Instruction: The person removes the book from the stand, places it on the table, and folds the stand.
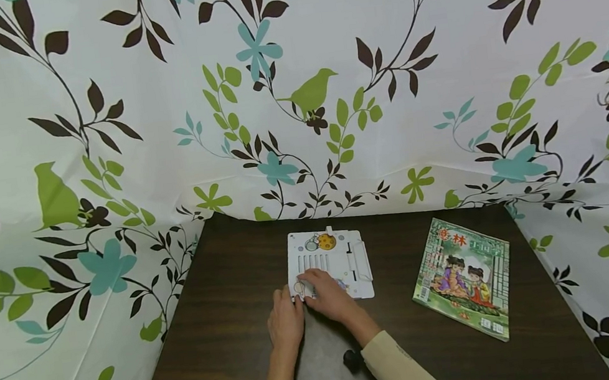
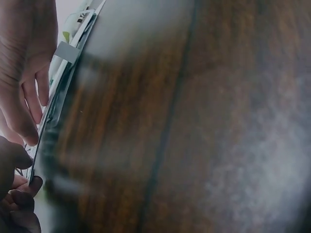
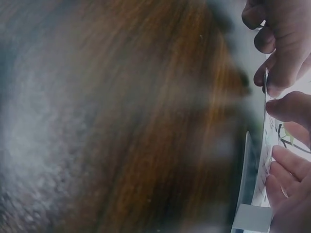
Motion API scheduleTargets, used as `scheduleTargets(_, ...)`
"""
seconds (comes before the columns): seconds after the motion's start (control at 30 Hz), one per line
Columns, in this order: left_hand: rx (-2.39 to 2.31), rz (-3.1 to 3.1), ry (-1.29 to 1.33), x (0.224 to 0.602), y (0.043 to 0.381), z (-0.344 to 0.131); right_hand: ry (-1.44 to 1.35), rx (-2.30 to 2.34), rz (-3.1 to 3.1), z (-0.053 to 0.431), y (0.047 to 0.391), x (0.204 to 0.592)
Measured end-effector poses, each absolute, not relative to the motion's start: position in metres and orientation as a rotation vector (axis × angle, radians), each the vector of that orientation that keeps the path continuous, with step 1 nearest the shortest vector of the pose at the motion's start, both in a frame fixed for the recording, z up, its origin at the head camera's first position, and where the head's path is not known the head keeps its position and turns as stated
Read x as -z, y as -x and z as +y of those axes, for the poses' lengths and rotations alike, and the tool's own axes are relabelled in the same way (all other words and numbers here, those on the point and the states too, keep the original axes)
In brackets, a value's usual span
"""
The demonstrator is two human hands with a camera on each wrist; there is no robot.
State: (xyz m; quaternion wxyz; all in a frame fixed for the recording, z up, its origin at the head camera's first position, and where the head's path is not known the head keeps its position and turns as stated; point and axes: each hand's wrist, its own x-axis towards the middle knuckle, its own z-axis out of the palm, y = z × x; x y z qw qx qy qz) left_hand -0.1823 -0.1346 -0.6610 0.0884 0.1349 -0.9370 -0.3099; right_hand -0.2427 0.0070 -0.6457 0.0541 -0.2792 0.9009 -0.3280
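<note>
A white board with cartoon prints and slots, apparently a book stand (image 1: pixel 349 282), lies on the table in front of me. My left hand (image 1: pixel 285 320) is at its near left corner; in the left wrist view its thumb and fingers pinch the corner's edge. My right hand (image 1: pixel 329 297) reaches over the near edge, its fairly straight fingers touching the printed face beside the left hand. In the right wrist view the right hand (image 3: pixel 296 179) has its thumb near the board's edge. A grey clip (image 3: pixel 252 218) sits on that edge. Part of the corner is hidden by the fingers.
A green illustrated magazine (image 1: pixel 464 281) lies at an angle on the right of the dark wooden table (image 1: pixel 224 324). A white cloth with leaf and bird prints (image 1: pixel 159 106) hangs behind and at both sides. Black wrist cameras (image 1: pixel 353 360) sit near both sleeves.
</note>
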Motion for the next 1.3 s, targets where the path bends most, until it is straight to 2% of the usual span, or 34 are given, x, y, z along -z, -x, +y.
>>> scheduleTargets(0.33, 0.899, -2.811, -0.351, 0.662, 0.183, -0.140, 0.858, 1.015, 2.735, 0.010, 0.243, 0.643)
scheduleTargets(0.73, 1.095, -2.768, -0.362, 0.659, 0.169, -0.149, 0.687, 1.200, 2.754, 0.033, 0.247, 0.627)
scheduleTargets(1.1, 1.500, -2.552, -0.448, 0.644, 0.153, -0.150, 0.383, 1.194, 2.877, 0.080, 0.278, 0.621)
scheduleTargets(1.3, 1.574, -2.501, -0.365, 0.641, 0.146, -0.138, 0.284, 1.056, 2.830, 0.102, 0.295, 0.630)
